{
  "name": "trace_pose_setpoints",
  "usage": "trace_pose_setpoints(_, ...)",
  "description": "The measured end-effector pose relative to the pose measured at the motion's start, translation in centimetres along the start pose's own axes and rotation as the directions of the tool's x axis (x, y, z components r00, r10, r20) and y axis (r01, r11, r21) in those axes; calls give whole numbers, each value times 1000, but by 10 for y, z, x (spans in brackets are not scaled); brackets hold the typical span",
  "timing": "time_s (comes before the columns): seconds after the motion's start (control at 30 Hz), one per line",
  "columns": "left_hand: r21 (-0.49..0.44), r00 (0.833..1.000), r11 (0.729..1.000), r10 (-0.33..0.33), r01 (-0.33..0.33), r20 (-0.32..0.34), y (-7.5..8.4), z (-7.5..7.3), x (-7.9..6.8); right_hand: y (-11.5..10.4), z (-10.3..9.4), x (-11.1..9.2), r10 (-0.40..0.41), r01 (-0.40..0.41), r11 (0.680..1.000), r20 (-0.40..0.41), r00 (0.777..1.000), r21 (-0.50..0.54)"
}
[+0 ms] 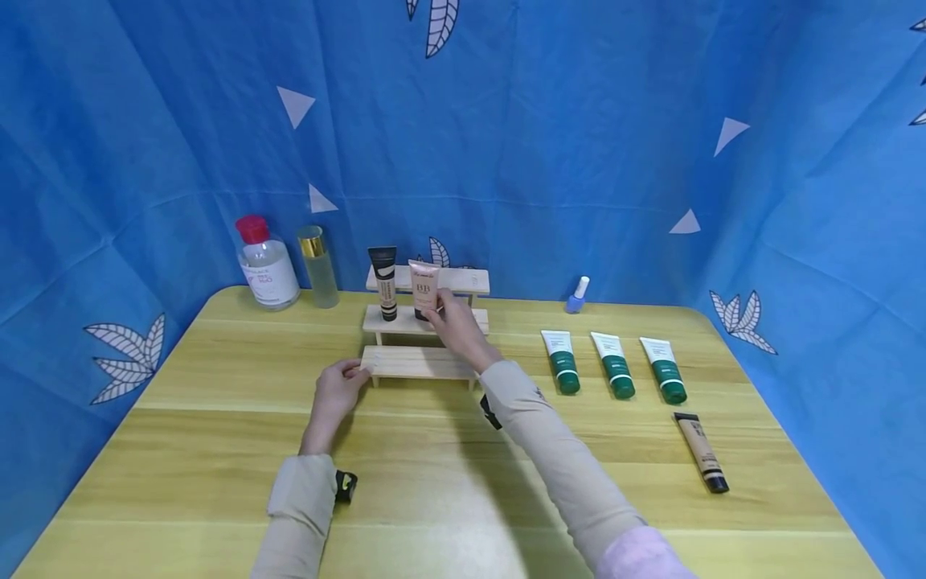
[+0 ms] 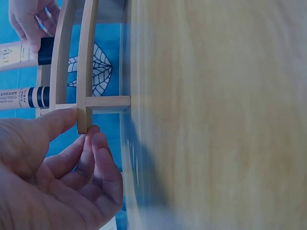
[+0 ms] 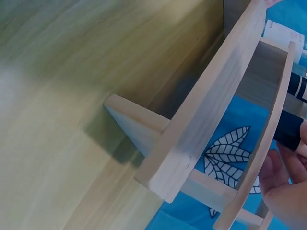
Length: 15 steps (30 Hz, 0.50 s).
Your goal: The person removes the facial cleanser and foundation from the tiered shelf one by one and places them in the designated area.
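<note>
While the right hand [image 1: 459,323] pinched a pink BB tube [image 1: 424,280] between thumb and fingers [image 3: 274,167], that tube stood upright, black cap down, at the middle step of a small wooden rack [image 1: 419,363]. Whether the cap's full weight rested on the wood, I could not tell. Just to its left on the same step stood a dark-topped tube [image 1: 386,285], also upright, with its striped cap at the bottom. The left hand [image 1: 338,392] gripped the left end of the rack's lowest step, thumb above and fingers [image 2: 109,172] curled beneath.

Left of the rack, near the back edge of the counter [image 1: 405,498], a clear bottle with a red cap [image 1: 269,272] and a slimmer bottle with a gold cap [image 1: 321,273] stood side by side. Over to the right, a small blue bottle with a white cap [image 1: 575,297] stood near the back edge. In front of it three green-and-white tubes [image 1: 613,367] lay in a row, slightly apart, and nearer the viewer lay a beige tube [image 1: 700,452] with black ends. Behind everything hung a blue curtain [image 1: 521,153] printed with leaves and pale triangles.
</note>
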<state>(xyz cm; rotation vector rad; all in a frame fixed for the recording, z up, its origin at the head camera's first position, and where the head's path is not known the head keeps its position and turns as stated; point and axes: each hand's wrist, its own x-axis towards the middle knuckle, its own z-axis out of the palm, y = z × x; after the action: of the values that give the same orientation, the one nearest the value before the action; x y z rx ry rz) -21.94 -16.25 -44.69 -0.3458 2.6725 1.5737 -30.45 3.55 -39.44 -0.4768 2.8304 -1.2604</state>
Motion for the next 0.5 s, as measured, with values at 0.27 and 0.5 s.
trace_pose_setpoints(0.27, -1, 1000, 1000, -1, 1, -6, 0, 0, 2, 6, -5, -12, -10, 11, 998, -10, 1000, 56)
trace_pose_setpoints(0.5, 0, 1000, 1000, 1, -1, -3, 0, 0, 1, 15, -10, -32, -50, 52, 990, -18, 999, 130)
